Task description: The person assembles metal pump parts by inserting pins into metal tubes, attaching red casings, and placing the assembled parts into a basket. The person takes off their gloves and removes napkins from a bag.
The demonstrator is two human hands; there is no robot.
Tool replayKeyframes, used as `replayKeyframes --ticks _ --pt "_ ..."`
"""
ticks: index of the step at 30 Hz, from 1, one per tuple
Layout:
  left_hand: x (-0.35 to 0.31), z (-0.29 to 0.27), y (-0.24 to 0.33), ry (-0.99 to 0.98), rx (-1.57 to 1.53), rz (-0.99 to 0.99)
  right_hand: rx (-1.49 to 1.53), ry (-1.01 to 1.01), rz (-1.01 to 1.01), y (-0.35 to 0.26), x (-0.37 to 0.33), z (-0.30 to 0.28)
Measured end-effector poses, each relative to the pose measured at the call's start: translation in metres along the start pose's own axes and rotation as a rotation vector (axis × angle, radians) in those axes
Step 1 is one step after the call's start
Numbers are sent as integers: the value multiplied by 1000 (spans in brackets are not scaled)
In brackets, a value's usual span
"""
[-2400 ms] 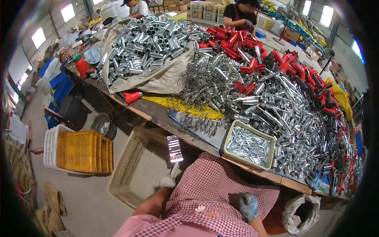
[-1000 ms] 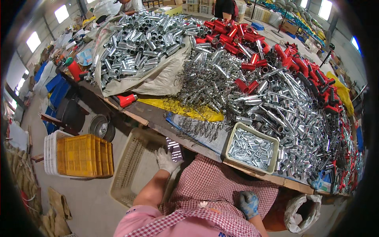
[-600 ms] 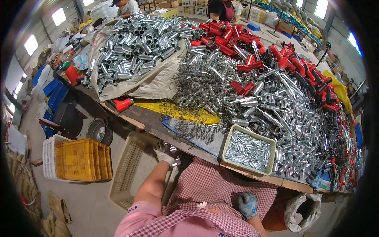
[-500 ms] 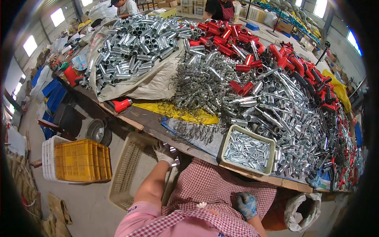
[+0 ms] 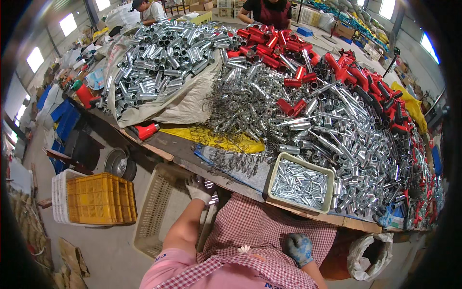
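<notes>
My left hand (image 5: 198, 189), in a pale glove with greyish fingers, reaches into a beige plastic crate (image 5: 144, 219) below the table edge. Its fingers look spread, beside several shiny metal tubes (image 5: 210, 185) at the crate's far right side. My right hand (image 5: 299, 249), in a grey and blue patterned glove, rests on my red checked apron (image 5: 269, 221). Its fingers are curled in, with no object showing in them. On the table's front edge, between the two hands, a cream tray (image 5: 275, 190) holds many small metal pins (image 5: 301, 185).
Heaped on the table are metal tubes (image 5: 163, 62), wire springs (image 5: 231, 106), red handles (image 5: 269, 43) and metal parts (image 5: 351, 144). Yellow crates (image 5: 101, 197) stand left on the floor. A white sack (image 5: 370, 260) is at right. Two people work across the table.
The view has shifted slightly, and more of both people across the table shows. My left hand stays in the crate; my right hand stays on the apron.
</notes>
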State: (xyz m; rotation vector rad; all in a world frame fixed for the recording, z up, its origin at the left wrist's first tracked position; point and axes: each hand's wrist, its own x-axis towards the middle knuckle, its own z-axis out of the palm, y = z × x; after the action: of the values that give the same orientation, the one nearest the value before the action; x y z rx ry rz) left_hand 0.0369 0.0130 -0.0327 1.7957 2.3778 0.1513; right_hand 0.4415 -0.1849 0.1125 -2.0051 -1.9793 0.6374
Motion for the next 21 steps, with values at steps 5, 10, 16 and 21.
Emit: replayKeyframes --ticks 5,10,16,21 --pt "3 5 -9 -2 -17 -15 14 21 -41 5 -2 4" --pt "8 5 -4 -5 20 17 18 -15 35 5 -4 1" --pt "10 13 -8 -42 59 75 17 -3 9 4 -3 1" --pt "10 8 -4 -50 39 3 6 6 -15 4 -3 2"
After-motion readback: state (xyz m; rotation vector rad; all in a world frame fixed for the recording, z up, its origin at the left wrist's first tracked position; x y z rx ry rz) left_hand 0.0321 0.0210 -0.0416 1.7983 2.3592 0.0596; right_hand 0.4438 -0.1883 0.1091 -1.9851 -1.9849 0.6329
